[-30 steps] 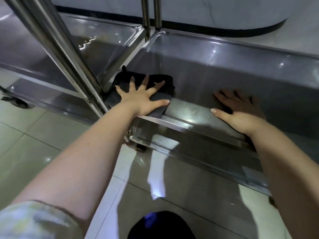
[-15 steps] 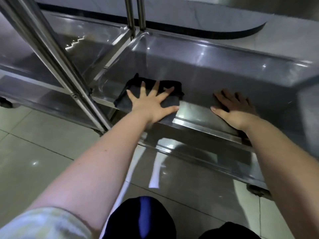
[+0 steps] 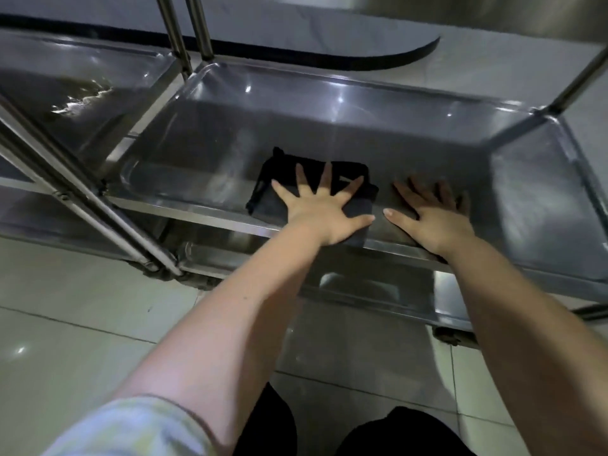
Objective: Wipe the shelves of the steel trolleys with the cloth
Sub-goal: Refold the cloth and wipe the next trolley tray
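Pressing our left hand (image 3: 324, 213), fingers spread flat, on the black cloth (image 3: 283, 189) at the trolley shelf (image 3: 411, 139) front lip; right hand (image 3: 434, 222) flat alongside, gripping nothing. Risk: cloth sliding off.

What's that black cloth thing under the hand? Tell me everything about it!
The cloth is dark, almost black, soft-looking and apparently folded into a rough rectangle. It lies flat on the steel trolley shelf, near the front rim, with one corner hanging slightly over the edge. The left hand presses on it with fingers spread wide. The right hand rests beside it on the bare shelf, not touching it.
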A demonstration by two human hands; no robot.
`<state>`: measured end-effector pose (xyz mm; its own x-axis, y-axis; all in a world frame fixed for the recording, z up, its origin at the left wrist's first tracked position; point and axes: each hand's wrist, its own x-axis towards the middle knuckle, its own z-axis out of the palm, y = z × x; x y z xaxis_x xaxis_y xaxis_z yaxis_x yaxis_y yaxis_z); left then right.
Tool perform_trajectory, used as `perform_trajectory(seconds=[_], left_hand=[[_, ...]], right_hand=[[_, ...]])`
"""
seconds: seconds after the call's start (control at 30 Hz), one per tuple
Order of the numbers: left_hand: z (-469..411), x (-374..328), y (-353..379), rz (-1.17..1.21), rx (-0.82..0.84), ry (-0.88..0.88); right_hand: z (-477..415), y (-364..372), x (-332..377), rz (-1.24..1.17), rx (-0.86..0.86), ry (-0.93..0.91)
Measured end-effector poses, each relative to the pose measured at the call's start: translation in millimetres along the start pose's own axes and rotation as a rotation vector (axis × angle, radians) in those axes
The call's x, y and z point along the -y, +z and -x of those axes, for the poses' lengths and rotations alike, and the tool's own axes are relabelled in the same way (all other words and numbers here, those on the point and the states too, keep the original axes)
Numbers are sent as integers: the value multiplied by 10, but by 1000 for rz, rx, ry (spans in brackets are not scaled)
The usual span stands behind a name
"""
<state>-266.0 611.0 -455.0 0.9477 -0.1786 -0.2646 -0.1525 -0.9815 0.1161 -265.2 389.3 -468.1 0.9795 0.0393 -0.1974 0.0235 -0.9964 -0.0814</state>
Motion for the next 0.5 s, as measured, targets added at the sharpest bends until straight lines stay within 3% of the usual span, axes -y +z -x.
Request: perform_trajectory(seconds=[0.1,0.3,0.4,0.5], left_hand=[[-25,367,-49,10,-26,-16],[221,1839,-303,47,-9,-353],[219,1754,-275,52,5,-357],[81,1057,-170,25,5,-253]], right_hand=[[19,3,-49,-30,-12,-13],[25,30,3,-35,-48,-7],[25,57,61,-7,-54,-7],[22,58,68,0,-54,3]])
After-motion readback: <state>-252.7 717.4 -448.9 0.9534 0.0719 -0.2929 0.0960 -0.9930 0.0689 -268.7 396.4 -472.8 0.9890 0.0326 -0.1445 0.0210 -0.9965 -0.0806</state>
